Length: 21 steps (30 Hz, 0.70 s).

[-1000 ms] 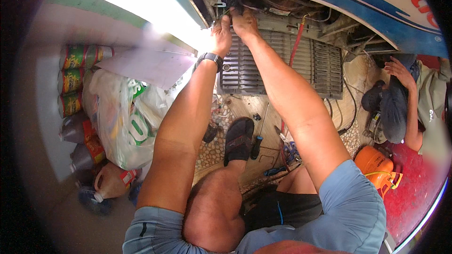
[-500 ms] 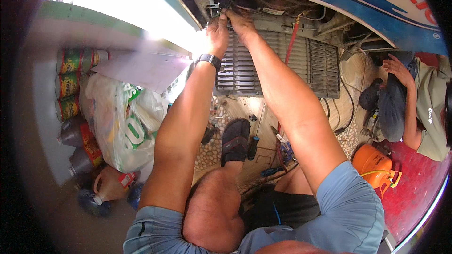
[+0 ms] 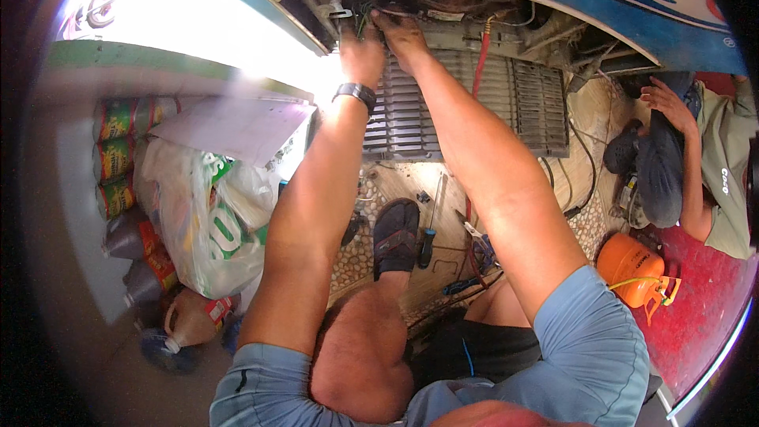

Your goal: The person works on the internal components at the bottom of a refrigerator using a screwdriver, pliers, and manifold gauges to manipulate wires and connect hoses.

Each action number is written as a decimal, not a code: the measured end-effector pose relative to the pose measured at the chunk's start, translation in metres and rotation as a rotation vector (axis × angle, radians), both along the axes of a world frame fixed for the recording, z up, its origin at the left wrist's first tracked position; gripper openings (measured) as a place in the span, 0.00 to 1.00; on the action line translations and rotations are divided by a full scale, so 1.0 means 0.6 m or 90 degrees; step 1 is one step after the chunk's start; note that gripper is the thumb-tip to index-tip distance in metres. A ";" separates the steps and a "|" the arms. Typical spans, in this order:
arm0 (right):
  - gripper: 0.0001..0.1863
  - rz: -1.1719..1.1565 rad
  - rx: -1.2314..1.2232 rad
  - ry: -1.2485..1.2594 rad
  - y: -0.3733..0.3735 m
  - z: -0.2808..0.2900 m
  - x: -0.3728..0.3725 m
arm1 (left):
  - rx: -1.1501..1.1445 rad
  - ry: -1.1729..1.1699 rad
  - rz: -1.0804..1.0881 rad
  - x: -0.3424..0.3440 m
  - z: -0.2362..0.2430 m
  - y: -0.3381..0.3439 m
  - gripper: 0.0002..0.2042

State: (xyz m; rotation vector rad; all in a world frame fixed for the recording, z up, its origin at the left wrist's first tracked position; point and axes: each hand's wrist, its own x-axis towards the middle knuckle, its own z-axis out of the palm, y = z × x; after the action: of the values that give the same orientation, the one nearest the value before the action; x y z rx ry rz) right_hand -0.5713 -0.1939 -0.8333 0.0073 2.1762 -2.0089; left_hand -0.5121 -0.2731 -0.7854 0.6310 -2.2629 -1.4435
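Observation:
Both my hands reach into the low opening of a blue cabinet, above a dusty slatted grille (image 3: 466, 107). My right hand (image 3: 405, 38) is closed, its fingertips pinched at thin dark and green wires (image 3: 363, 22) inside the opening. Close beside it, my left hand (image 3: 361, 59), below a black wristwatch, is smeared by motion, so its fingers cannot be read. A metal bracket (image 3: 340, 13) sits just beyond the left fingers. To the right of my hands, a red hose (image 3: 481, 63) runs down from a brass fitting and across the grille.
A screwdriver (image 3: 427, 247) lies on the floor by my shoe (image 3: 395, 231), with pliers (image 3: 477, 231) nearby. An orange gas cylinder (image 3: 628, 270) stands at right, below a seated co-worker's hand (image 3: 669, 106). Left are a stuffed plastic bag (image 3: 198, 229), bottles (image 3: 198, 316) and stacked cans (image 3: 117, 156).
My left hand has come slightly away from the right fingertips and is now blurred. More of the wires shows between the hands. The view has shifted slightly.

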 end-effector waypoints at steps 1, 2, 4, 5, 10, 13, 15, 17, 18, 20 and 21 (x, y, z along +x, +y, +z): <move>0.29 0.003 0.002 -0.036 0.001 0.002 0.005 | 0.153 -0.057 -0.004 0.001 0.004 -0.001 0.20; 0.30 -0.029 -0.009 -0.055 -0.020 0.023 0.015 | 0.138 -0.082 -0.101 -0.005 0.004 -0.028 0.23; 0.32 -0.104 -0.023 -0.088 -0.053 0.049 0.027 | 0.215 -0.069 -0.028 -0.010 0.002 -0.030 0.23; 0.32 -0.117 -0.058 -0.056 -0.060 0.055 0.023 | 0.257 -0.060 0.004 -0.016 0.004 -0.024 0.23; 0.31 -0.110 0.010 0.043 -0.064 0.030 0.003 | 0.491 -0.092 -0.042 -0.036 0.008 -0.022 0.23; 0.30 -0.038 0.133 0.064 -0.058 0.012 -0.003 | 0.492 -0.066 -0.014 -0.036 0.008 -0.017 0.23; 0.28 -0.005 0.213 0.110 -0.050 0.004 -0.014 | 0.496 -0.070 -0.039 -0.049 -0.002 -0.022 0.27; 0.25 0.009 0.236 0.168 -0.042 -0.001 -0.013 | 0.460 -0.082 -0.046 -0.059 -0.007 -0.020 0.31; 0.25 -0.002 0.203 0.168 -0.029 -0.003 -0.014 | 0.427 -0.088 -0.043 -0.067 -0.009 -0.013 0.33; 0.24 0.002 0.111 0.156 -0.051 0.024 0.019 | 0.340 -0.106 -0.006 -0.060 -0.022 -0.045 0.37; 0.24 0.006 0.127 0.150 -0.059 0.037 0.028 | 0.329 -0.102 -0.004 -0.060 -0.024 -0.057 0.36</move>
State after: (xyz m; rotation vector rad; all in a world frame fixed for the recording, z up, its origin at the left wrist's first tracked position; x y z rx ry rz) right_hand -0.5547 -0.2294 -0.8110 -0.2220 2.5064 -1.8617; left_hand -0.5481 -0.3073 -0.7999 0.9184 -1.9986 -2.0683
